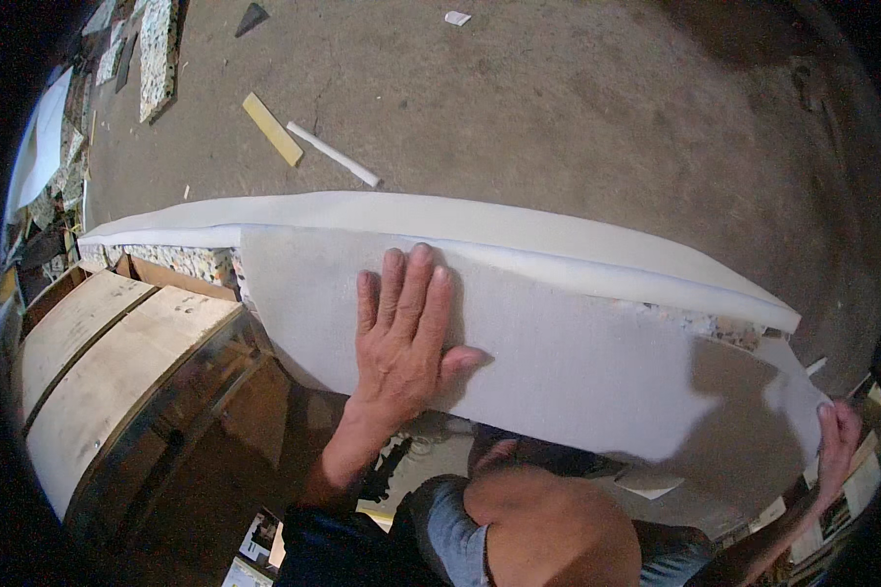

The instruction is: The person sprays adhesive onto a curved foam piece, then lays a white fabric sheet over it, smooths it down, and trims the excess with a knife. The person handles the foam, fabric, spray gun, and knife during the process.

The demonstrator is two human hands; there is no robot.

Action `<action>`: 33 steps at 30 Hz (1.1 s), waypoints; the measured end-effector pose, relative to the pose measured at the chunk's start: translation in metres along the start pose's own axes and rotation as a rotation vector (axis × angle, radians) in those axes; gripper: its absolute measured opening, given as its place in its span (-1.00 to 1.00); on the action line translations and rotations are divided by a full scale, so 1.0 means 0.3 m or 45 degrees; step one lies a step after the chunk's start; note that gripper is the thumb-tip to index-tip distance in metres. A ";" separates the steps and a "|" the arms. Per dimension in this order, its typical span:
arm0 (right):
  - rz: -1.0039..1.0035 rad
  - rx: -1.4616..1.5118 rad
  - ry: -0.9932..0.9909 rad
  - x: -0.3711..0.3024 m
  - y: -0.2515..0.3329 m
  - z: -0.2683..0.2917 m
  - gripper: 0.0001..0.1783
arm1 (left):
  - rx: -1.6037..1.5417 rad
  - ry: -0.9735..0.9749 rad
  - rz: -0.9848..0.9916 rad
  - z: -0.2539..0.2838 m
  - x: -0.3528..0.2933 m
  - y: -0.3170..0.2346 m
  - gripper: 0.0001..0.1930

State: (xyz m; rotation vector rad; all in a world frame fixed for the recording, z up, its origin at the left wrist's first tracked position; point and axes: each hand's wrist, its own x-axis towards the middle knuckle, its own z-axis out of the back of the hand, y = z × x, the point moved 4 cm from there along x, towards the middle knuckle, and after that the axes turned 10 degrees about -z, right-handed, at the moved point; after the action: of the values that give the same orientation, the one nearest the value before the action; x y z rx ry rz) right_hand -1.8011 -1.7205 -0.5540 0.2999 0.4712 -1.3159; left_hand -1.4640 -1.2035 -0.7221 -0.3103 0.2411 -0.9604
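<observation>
My left hand (401, 342) lies flat on a pale grey sheet (558, 362), fingers stretched out and the thumb spread to the right. The sheet looks like fabric or thin padding. At the far right, my right hand (838, 438) pinches the sheet's edge, with the fingertips on its upper face. A long strip of white foam (519, 230) runs along the sheet's far side. Speckled foam (194, 269) shows under the strip at the left, and a little more at the right end. My right arm's shadow darkens the sheet near the right hand.
A wooden frame (132, 362) with curved boards stands at the left, joined to or against the foam. On the concrete floor (558, 108) lie a yellow strip (273, 129), a white roll (333, 154) and a slab of speckled foam (157, 59). My bent knee (558, 519) is below the sheet.
</observation>
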 end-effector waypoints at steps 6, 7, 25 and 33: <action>0.117 -0.008 0.176 0.131 0.166 -0.094 -0.73 | -0.047 0.051 -0.026 -0.035 -0.004 -0.067 -0.10; 0.122 0.026 0.201 0.136 0.191 -0.111 -0.73 | -0.064 0.040 -0.037 -0.046 -0.006 -0.088 -0.11; 0.176 0.049 -0.059 0.160 0.064 -0.051 -0.72 | -0.064 0.147 0.118 -0.091 0.049 -0.166 -0.12; 0.025 0.062 0.138 0.170 0.186 -0.141 -0.72 | -0.042 0.140 0.131 -0.077 0.091 -0.159 -0.11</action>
State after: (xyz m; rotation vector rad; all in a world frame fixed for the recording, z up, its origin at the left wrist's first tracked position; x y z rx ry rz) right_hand -1.7446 -1.7309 -0.6189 0.4172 0.5265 -1.2977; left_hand -1.4932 -1.2551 -0.7280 -0.2728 0.3706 -0.8735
